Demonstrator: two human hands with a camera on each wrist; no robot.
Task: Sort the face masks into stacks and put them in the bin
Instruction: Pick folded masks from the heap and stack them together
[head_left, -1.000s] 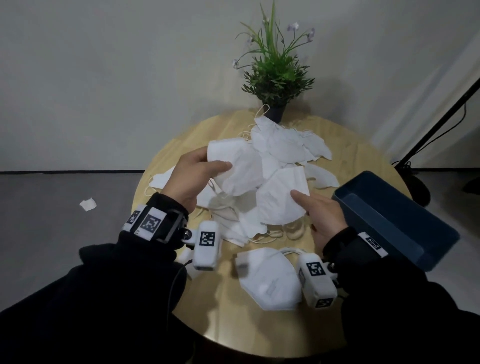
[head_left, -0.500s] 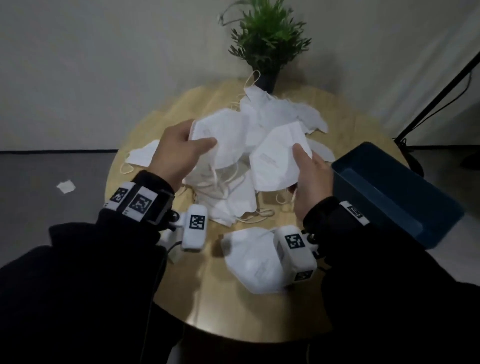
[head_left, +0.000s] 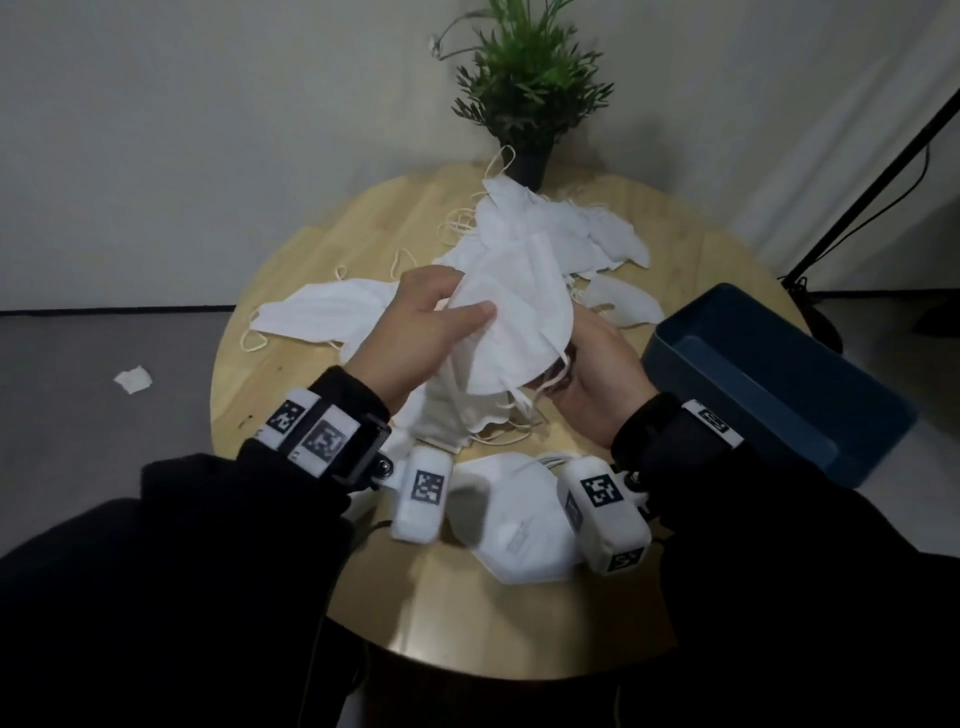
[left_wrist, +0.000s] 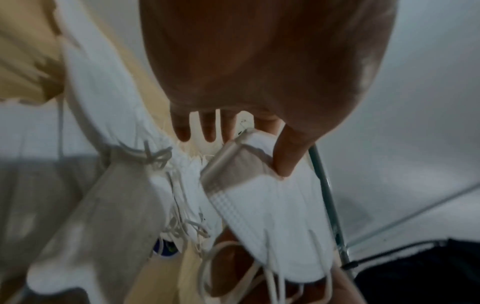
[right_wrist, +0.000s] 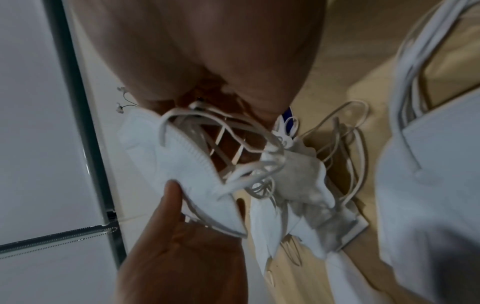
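Both hands' fingers (head_left: 470, 314) pinch white masks (head_left: 514, 338); no writing is readable.

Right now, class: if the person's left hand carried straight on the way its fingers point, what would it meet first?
Most likely the loose pile of white face masks just beyond the folded mask that the left hand pinches; depth is uncertain.

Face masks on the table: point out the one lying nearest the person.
The single flat face mask between the two wrist cameras, at the table's near edge. It lies alone, apart from the heap by the potted plant.
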